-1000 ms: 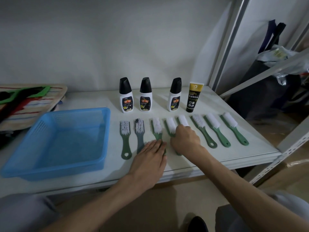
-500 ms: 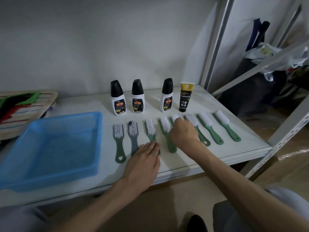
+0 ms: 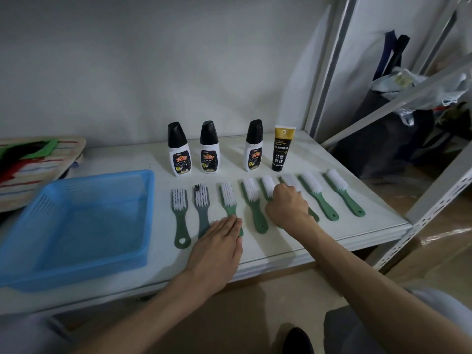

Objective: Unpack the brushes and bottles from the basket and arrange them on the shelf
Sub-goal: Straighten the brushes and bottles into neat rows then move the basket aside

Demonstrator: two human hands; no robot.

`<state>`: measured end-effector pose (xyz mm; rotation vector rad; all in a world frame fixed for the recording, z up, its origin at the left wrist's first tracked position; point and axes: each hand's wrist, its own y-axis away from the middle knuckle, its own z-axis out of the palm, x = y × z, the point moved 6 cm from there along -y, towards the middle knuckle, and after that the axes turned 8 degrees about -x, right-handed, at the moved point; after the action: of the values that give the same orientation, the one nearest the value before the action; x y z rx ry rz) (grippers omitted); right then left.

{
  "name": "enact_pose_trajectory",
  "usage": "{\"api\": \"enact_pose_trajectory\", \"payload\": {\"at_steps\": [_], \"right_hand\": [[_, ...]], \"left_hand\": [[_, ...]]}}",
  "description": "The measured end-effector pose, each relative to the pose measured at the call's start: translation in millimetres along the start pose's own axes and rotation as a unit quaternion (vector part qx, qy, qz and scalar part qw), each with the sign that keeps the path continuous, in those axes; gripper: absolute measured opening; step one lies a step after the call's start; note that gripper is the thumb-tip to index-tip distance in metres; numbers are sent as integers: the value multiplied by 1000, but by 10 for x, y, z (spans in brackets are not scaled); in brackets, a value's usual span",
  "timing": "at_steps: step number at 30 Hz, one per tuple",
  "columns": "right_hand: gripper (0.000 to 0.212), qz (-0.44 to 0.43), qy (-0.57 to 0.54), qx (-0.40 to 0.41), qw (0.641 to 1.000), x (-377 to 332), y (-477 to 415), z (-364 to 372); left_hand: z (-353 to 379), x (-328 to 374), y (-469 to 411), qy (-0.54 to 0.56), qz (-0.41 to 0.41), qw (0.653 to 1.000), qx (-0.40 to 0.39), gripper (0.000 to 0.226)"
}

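Eight brushes lie in a row on the shelf (image 3: 301, 241), bristles pointing to the wall, just right of the blue basket (image 3: 76, 226). From the basket outward: a first green brush (image 3: 180, 218), a grey-handled brush (image 3: 202, 208), a third brush (image 3: 228, 200), a fourth brush (image 3: 252, 203), a fifth brush (image 3: 268, 186), a sixth brush (image 3: 288, 180), a seventh brush (image 3: 318, 195) and the last brush (image 3: 343, 192), farthest from the basket.

Behind the row, farther from the basket's front edge, stand three white bottles with black caps (image 3: 209, 149) and a black-and-gold tube (image 3: 282, 149), all upright.

The basket looks empty, so unpacking seems done; what is left is probably only straightening the spacing.

The left hand (image 3: 217, 246) lies flat, fingers together and extended, covering the handle ends of the grey and third brushes, gripping nothing. The right hand (image 3: 287, 208) is curled over the fifth and sixth brush handles; its grip looks closed, though which handle it pinches is hidden.
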<state>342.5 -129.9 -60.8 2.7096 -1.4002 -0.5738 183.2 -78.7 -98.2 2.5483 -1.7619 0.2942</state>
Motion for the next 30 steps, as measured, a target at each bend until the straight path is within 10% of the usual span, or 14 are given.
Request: {"api": "enact_pose_trajectory", "payload": {"at_steps": [30], "right_hand": [[52, 93, -52, 36, 994, 1040, -464, -418]], "left_hand": [[10, 5, 8, 2, -6, 1000, -10, 53]]}}
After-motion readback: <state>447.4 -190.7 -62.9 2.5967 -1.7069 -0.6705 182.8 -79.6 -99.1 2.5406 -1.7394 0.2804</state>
